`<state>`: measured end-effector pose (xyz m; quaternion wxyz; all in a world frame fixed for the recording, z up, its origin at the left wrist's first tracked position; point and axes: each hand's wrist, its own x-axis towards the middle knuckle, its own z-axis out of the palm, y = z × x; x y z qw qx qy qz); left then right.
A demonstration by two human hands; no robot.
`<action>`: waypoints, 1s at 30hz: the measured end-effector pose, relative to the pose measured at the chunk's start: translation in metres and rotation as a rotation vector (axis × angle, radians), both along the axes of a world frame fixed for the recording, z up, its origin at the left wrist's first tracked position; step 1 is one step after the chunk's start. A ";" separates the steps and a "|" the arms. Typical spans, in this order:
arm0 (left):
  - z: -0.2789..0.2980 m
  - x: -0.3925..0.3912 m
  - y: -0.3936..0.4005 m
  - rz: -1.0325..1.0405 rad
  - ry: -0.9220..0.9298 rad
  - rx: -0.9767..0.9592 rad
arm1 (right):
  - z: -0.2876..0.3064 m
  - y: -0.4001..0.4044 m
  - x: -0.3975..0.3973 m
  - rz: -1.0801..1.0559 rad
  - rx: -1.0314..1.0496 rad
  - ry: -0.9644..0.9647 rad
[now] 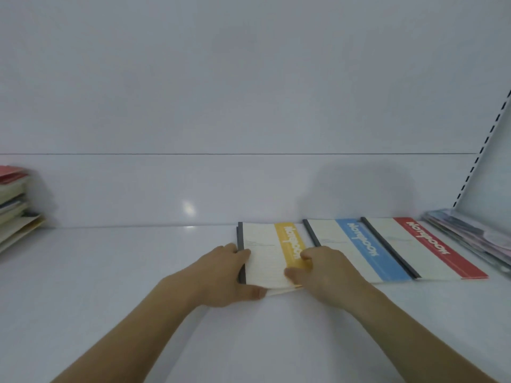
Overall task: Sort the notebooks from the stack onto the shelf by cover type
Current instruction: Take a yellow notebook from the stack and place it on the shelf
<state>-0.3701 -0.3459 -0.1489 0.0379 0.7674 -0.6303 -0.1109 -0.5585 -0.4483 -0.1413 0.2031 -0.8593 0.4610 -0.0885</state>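
A cream notebook with a yellow stripe (265,244) and a dark spine lies flat on the white shelf (138,272). My left hand (224,275) grips its spine edge and near corner, thumb under the front edge. My right hand (323,269) holds its right side over the yellow stripe. To the right lie a matching blue-striped notebook (356,244) and a red-striped notebook (431,244), side by side. The stack of mixed notebooks (13,205) sits at the far left edge of the shelf.
A pile of notebooks with patterned, glossy covers (475,239) lies at the far right against the slotted upright (481,150). The shelf's white back wall (249,106) rises behind everything. Bare shelf surface stretches between the left stack and the yellow notebook.
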 end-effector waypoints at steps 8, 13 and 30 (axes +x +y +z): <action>0.000 0.001 0.001 -0.064 -0.129 -0.054 | 0.010 0.003 -0.003 0.131 -0.005 0.178; -0.002 0.005 0.000 -0.077 -0.120 -0.038 | 0.005 0.000 0.005 0.094 -0.051 0.163; -0.006 0.009 0.003 -0.074 -0.083 -0.057 | 0.008 -0.026 0.008 0.175 0.038 0.223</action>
